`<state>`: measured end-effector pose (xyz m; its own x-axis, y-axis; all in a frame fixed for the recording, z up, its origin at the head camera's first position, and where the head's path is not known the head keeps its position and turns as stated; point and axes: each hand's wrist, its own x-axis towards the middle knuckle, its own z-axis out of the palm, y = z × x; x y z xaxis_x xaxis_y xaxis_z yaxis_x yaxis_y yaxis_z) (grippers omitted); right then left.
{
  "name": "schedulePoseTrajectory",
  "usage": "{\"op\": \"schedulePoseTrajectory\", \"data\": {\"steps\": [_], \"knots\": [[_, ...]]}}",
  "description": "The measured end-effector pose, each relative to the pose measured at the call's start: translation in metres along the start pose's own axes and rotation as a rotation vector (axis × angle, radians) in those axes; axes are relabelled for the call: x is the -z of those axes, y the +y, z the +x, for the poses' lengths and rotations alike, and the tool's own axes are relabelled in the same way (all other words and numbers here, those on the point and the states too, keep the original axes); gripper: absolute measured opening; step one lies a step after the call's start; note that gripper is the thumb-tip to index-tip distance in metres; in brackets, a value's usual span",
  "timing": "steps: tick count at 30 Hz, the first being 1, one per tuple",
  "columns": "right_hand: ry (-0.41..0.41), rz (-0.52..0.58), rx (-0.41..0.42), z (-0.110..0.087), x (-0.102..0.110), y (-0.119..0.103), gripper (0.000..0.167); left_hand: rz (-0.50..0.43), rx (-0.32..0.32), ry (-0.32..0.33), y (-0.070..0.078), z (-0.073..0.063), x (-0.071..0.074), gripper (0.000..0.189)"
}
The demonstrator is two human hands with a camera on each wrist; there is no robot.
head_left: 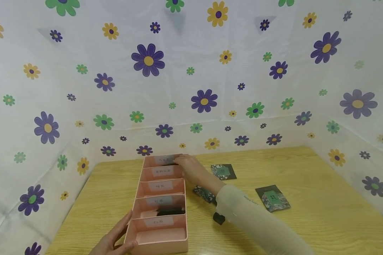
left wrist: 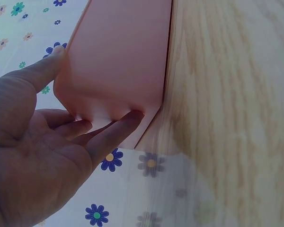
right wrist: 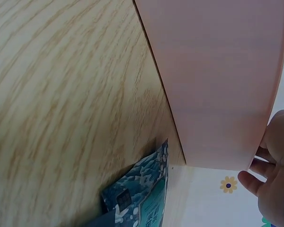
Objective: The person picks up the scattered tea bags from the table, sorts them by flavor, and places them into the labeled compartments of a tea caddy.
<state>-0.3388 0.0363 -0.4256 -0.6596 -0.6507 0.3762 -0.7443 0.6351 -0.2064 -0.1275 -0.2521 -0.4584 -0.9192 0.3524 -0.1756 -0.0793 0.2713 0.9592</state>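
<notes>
A long pink box (head_left: 159, 234) with several labelled compartments stands on the table. My left hand (head_left: 113, 238) grips its near left corner, thumb on the near rim and fingers along the side; the left wrist view shows the fingertips against the pink wall (left wrist: 116, 56). My right hand (head_left: 191, 169) reaches over the right rim into the farthest compartment. A dark flat item (head_left: 170, 163) shows at its fingertips, whose hold is hidden. In the right wrist view the right hand (right wrist: 274, 175) curls at the rim. Another dark sachet (head_left: 170, 211) lies in the second compartment from the front.
Right of the box lie dark patterned sachets with green labels: one at the back (head_left: 223, 171), one at the right (head_left: 272, 198) and one (head_left: 203, 193) partly under my right forearm. A small black object (head_left: 218, 218) sits below the sleeve. Flowered cloth (head_left: 191, 71) encloses the table.
</notes>
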Motion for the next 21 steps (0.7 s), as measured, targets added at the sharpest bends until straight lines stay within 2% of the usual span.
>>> {"op": "schedulePoseTrajectory", "data": {"steps": [7,13,17,21], "knots": [[-0.003,0.129,-0.027,-0.005,0.003,0.001,0.034,-0.005,0.007,0.002,0.000,-0.001,0.000,0.087],[0.005,0.351,-0.180,-0.016,0.015,0.007,0.037,-0.008,0.019,0.000,0.001,-0.001,0.000,0.088],[0.029,0.396,-0.241,-0.024,0.024,0.020,0.039,-0.003,0.009,-0.003,0.001,-0.001,0.000,0.088],[-0.001,0.429,-0.292,-0.036,0.034,0.038,0.042,0.006,0.004,-0.001,0.001,-0.001,0.000,0.087]]}}
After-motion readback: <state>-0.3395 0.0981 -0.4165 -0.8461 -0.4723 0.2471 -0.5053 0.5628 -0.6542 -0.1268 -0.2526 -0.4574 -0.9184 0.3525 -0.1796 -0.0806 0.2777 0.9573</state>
